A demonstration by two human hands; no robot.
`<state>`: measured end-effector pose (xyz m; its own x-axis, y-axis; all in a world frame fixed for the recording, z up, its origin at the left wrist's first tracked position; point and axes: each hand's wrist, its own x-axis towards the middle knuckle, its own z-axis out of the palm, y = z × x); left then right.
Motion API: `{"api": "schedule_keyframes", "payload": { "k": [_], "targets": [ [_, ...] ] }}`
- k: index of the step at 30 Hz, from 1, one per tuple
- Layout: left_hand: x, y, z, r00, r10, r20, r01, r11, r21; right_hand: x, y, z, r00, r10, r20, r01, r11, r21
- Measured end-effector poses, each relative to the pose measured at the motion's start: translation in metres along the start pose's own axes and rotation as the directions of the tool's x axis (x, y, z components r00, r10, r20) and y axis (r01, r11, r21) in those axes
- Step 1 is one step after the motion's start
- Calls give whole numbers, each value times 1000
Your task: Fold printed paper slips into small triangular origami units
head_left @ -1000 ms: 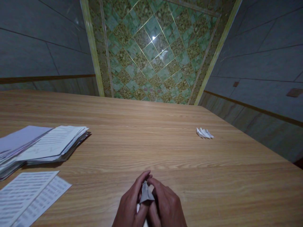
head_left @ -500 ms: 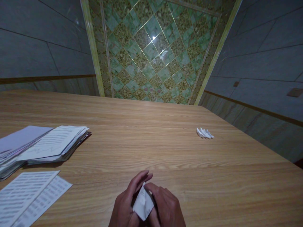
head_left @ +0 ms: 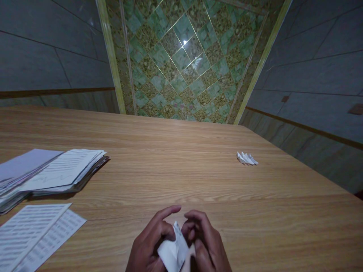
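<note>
Both hands, left and right, pinch a small folded paper between their fingers just above the table's near edge, close together to steady its creases, folded pieces lying well apart.

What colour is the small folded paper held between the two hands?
White folded paper, clearest in the head view.

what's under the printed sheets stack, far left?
The stack of printed sheets lies on the wooden table. A lilac sheet lies on its left part. Lower pages show only as edges; their faces are covered. Both hands are apart from it, holding folded paper.
</note>
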<state>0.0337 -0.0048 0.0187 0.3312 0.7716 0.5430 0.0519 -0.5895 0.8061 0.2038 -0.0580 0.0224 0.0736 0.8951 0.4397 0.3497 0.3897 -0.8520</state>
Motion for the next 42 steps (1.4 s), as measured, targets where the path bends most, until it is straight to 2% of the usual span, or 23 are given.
{"api": "schedule_keyframes", "payload": {
  "k": [3, 6, 8, 11, 13, 16, 22, 24, 26, 29, 31, 33, 38, 42],
  "targets": [
    [-2, -2, -1, 994, 52, 98, -53, 999, 1, 2, -1, 0, 982, 181, 54, -185, 977, 106],
    [-6, -5, 1, 984, 51, 173, -46, 998, -36, 4, -1, 3, 970, 211, 119, -228, 962, 154],
    [-6, -4, 2, 983, 27, 181, -17, 998, -57, 5, -1, 4, 968, 210, 137, -234, 953, 192],
    [-1, 2, 4, 980, -93, 177, 119, 982, -144, 6, -2, 1, 964, 238, 123, -262, 933, 246],
    [2, 7, 4, 960, -209, 187, 246, 949, -197, 7, -3, -1, 954, 285, 98, -301, 912, 279],
    [5, 13, 3, 930, -316, 186, 349, 919, -185, 8, -3, -4, 935, 350, 59, -350, 884, 309],
    [10, 14, 5, 933, -315, 172, 336, 935, -110, 8, -3, -5, 962, 272, 23, -271, 942, 199],
    [10, 13, 7, 918, -355, 175, 374, 923, -89, 8, -3, -5, 969, 247, 16, -246, 956, 158],
    [7, 10, 9, 880, -430, 203, 459, 879, -127, 7, -3, -5, 967, 253, 14, -252, 956, 152],
    [2, 4, 12, 806, -539, 246, 590, 769, -246, 6, -1, -4, 946, 320, 53, -324, 919, 224],
    [2, 2, 14, 765, -579, 282, 644, 699, -311, 5, -1, -4, 928, 364, 78, -371, 889, 267],
    [4, 2, 13, 743, -597, 301, 669, 660, -342, 5, -1, -5, 920, 385, 74, -389, 877, 282],
    [11, 8, 9, 735, -613, 291, 678, 657, -330, 8, -2, -7, 924, 381, 12, -369, 887, 276],
    [11, 11, 6, 765, -586, 266, 643, 706, -297, 10, -6, -7, 919, 392, 36, -385, 877, 288]
  ]
}}
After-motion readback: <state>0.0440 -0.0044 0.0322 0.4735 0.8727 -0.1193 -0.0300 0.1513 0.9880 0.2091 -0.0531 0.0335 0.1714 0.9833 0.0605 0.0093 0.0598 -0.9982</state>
